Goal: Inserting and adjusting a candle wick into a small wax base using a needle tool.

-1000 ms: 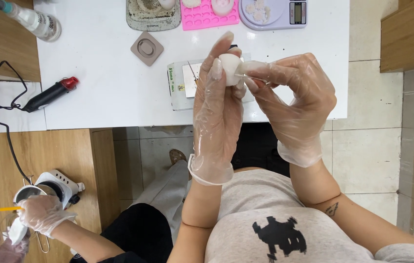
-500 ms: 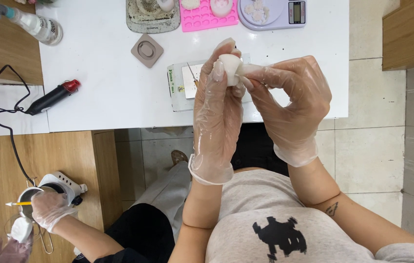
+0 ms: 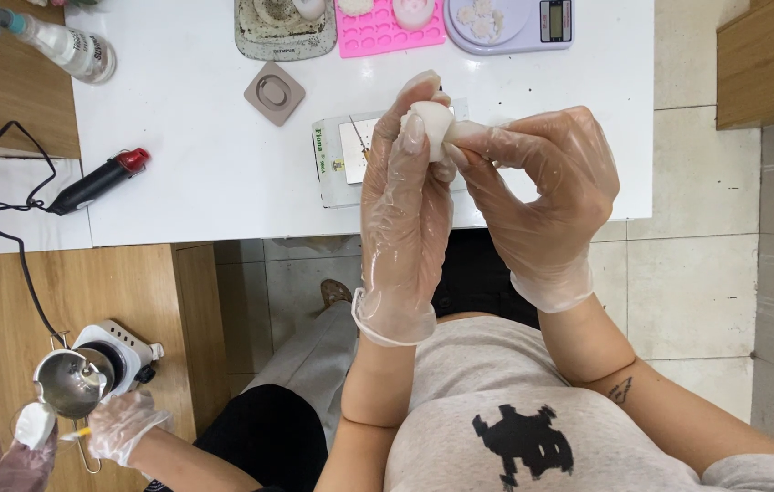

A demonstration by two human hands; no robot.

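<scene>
White soft lump [image 3: 430, 120], prob. light & easily dented, sits pinched above the tabletop [image 3: 205, 164] near edge, left hand [image 3: 405, 200] curled round it, right hand [image 3: 537, 182] fingertips nipping its side; best held gently at sides.

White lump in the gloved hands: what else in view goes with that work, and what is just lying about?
In hand:
white lump
left hand, gripping it
right hand, pinching its side

Lying about:
pink mould
scale
grey tray
brown square piece
black heat tool
spray bottle
co-worker's metal pot
</scene>
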